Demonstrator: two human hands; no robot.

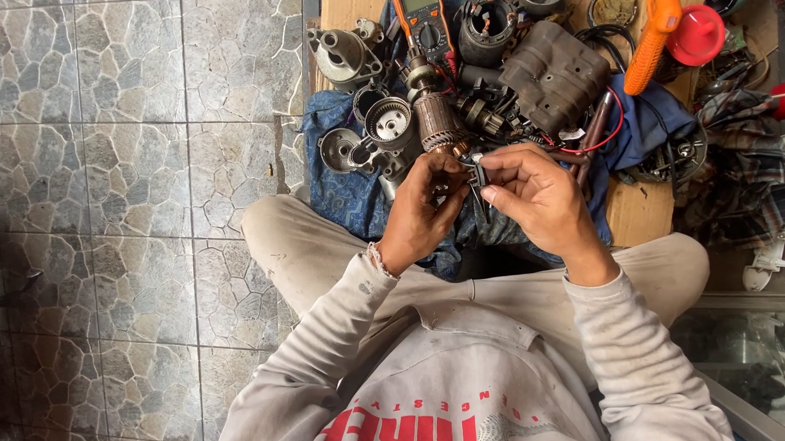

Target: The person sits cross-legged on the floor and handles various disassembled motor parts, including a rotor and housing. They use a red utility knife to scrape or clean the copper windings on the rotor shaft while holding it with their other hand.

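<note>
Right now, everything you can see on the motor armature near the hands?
The motor armature lies tilted on the blue cloth among grey housings. It looks like metal: a dark laminated core, a copper-coloured commutator at the end nearest the hands, and a shaft with a small gear at the far end. It is dusty. The left hand is just below the commutator; whether they touch is unclear.

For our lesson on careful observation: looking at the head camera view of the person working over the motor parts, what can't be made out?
- The small dark part pinched between left hand and right hand: mostly covered by fingers, kind unclear.
- Multimeter: top cut off by the upper edge; screen too small to read.
- Armature: its lower end hidden behind the left hand.
- Red lid: what lies under it is hidden.
</note>
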